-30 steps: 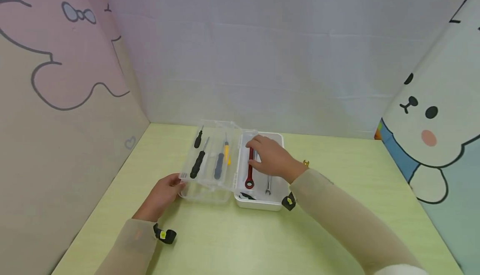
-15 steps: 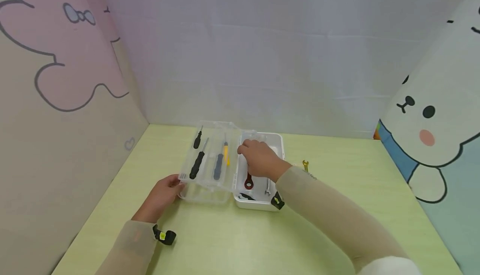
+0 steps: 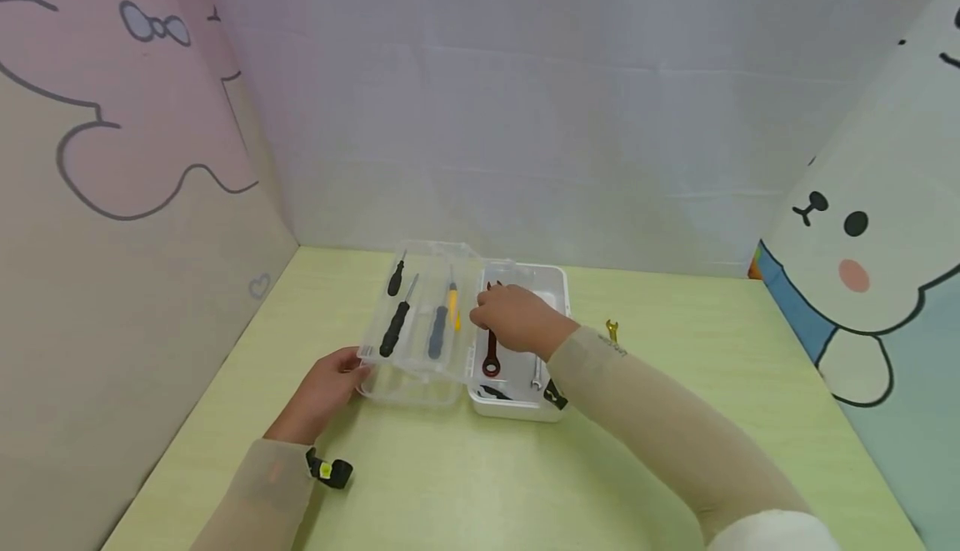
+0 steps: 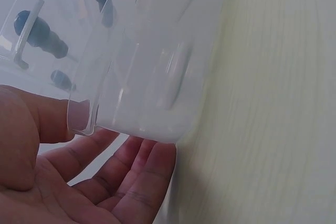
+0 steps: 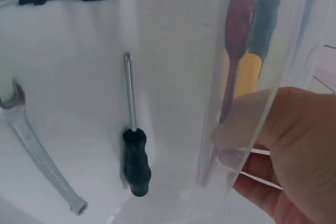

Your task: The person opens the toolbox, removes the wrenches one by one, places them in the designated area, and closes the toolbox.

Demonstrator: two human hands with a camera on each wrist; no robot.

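Observation:
In the head view my left hand (image 3: 326,393) grips the near left edge of a clear plastic lid (image 3: 412,397). The left wrist view shows its thumb at a clear tab (image 4: 81,124) and the fingers curled below the edge. My right hand (image 3: 517,318) holds a red wrench (image 3: 491,363) by its shaft, over the left side of a white toolbox (image 3: 517,409). Both wrench ends stick out past the hand. Seen from the right wrist, the red wrench (image 5: 239,24) lies behind clear plastic, with thumb and fingers pinching it.
Several screwdrivers, including a black one (image 3: 393,330) and a yellow one (image 3: 453,297), lie in the raised clear section. Inside the box are a silver wrench (image 5: 44,161) and black-handled screwdrivers (image 5: 137,161). A gold wrench (image 3: 612,330) lies on the table, right of the box.
My right hand has moved left and its fingers have closed round the red wrench, which has shifted slightly left. The left hand has stayed at the lid edge.

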